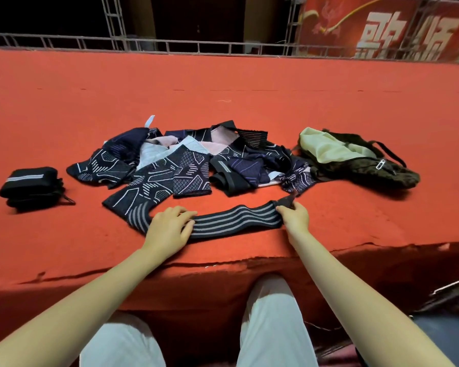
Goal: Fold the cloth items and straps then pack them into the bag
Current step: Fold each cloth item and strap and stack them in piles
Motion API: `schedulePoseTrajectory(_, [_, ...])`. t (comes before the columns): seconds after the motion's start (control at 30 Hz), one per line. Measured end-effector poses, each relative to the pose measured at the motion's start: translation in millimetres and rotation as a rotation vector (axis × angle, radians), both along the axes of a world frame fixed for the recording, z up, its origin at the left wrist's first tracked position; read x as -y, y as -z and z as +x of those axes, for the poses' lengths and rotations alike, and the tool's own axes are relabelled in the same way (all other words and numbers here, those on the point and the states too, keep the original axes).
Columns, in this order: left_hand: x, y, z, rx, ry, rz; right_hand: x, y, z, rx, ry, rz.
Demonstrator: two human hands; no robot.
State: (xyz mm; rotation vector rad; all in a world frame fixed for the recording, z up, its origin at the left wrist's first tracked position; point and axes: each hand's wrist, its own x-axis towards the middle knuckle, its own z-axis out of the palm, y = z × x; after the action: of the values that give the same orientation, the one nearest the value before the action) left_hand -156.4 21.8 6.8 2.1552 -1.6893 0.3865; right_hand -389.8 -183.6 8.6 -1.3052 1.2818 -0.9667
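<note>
The striped strap [236,218] lies stretched along the counter [64,102] front edge. Left hand [170,225] presses one end flat as an anchor; right hand [294,214] pinches the other, ready for folding.

Striped strap [236,217], black with grey lines, stretched flat along the near edge of the red worktop [223,83], left part pressed under the left hand [167,229], right end pinched and lifted a little by the right hand [296,215]. Behind it, a loose heap of dark patterned cloths [170,168] with pale pink and white linings showing, unfolded and overlapping; far left, apart from the heap, a folded black strap bundle [29,186] with one grey stripe. Right of the heap, a dark fuzzy bag [361,160], lying on its side, unzipped, pale lining exposed.
</note>
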Motion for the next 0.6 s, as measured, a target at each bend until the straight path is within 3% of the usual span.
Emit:
schedulePoseTrajectory(0.13, [-21,-7,26,-0.034,-0.194,0.027,-11,-8,10,-0.103,-0.041,-0.197])
schedulePoseTrajectory(0.27, [-46,-10,43,-0.155,-0.372,0.302,-26,-26,15,-0.187,-0.009,-0.394])
schedulePoseTrajectory(0.33, [-53,-9,44,-0.153,-0.375,0.310,-33,-31,19,-0.307,-0.083,-0.543])
schedulePoseTrajectory(0.47, [-45,-11,26,-0.199,-0.320,0.222,-41,-21,31,-0.645,-0.444,-0.886])
schedulePoseTrajectory(0.6, [-26,-11,3,-0.265,-0.212,0.161,-51,-6,44,-0.834,-0.534,-1.004])
